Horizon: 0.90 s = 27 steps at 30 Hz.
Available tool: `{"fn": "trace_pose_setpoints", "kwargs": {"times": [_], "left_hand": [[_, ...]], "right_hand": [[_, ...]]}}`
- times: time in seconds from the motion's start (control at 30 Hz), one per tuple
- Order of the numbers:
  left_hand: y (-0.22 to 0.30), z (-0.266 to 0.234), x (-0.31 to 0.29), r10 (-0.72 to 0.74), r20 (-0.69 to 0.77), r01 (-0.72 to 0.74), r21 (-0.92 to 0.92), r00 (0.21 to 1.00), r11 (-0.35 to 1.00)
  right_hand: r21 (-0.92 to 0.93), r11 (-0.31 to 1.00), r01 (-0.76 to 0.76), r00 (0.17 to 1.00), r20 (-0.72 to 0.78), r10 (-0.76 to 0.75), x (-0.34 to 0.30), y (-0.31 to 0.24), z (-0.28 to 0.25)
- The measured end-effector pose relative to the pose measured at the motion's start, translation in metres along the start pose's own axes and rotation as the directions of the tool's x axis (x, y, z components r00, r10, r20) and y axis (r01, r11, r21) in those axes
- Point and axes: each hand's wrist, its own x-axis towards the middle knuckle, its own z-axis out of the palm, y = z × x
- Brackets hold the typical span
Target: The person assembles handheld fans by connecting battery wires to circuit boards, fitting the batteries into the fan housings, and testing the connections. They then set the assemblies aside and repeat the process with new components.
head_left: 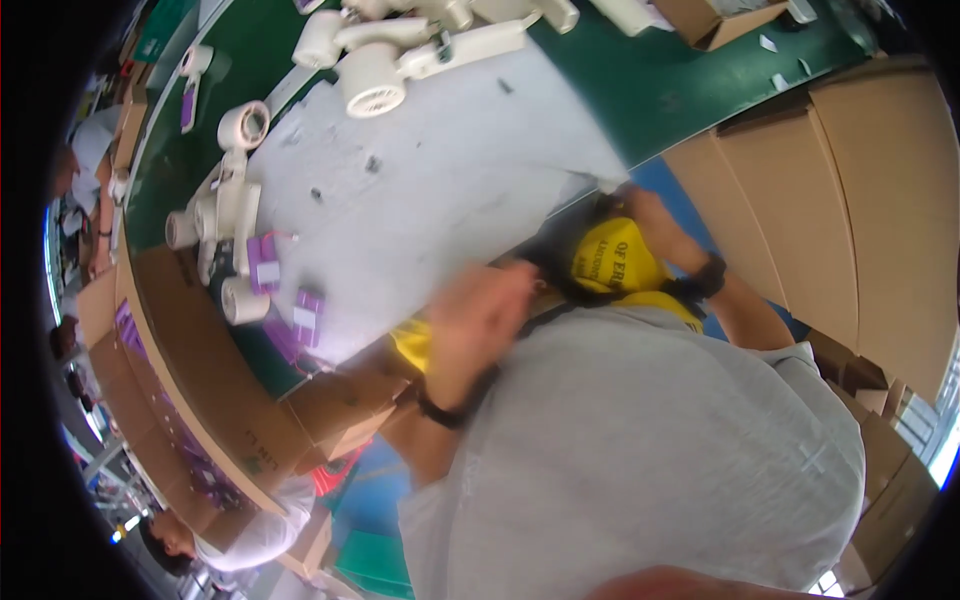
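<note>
At my waist, by the table edge, lies a yellow and black fabric item [612, 258] with dark print; its exact kind does not show. My right hand [655, 228] is closed on its black upper edge, fingertips partly hidden. My left hand [478, 318], smeared by motion, is beside the item's left side; I cannot make out its fingers or whether it holds anything. A dark band circles each wrist. Another yellow patch [412, 342] shows left of my left hand.
A grey-white sheet [430, 170] covers part of the green table [600, 90]. White plastic parts with round ends [372, 80] lie at the back and left, near purple wired packs [308, 316]. Cardboard boxes [800, 200] flank both sides. Another person [250, 530] is at lower left.
</note>
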Motion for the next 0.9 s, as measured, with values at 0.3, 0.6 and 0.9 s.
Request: {"fn": "trace_pose_setpoints", "kwargs": {"times": [0.3,0.6,0.9], "left_hand": [[-0.054,0.082,0.058,0.12,0.438,0.021,-0.303,0.891,0.953],[-0.074,0.112,0.079,-0.102,0.656,0.052,0.095,0.748,0.994],[-0.071,0.119,0.085,-0.27,0.702,0.209,0.173,0.659,0.962]], "right_hand": [[0.069,0.965,-0.252,0.967,0.049,0.249,0.019,-0.015,0.026],[0.376,0.918,-0.127,0.991,0.011,0.133,0.02,-0.023,0.034],[0.204,0.979,0.008,1.0,-0.022,-0.004,0.033,0.014,0.058]]}}
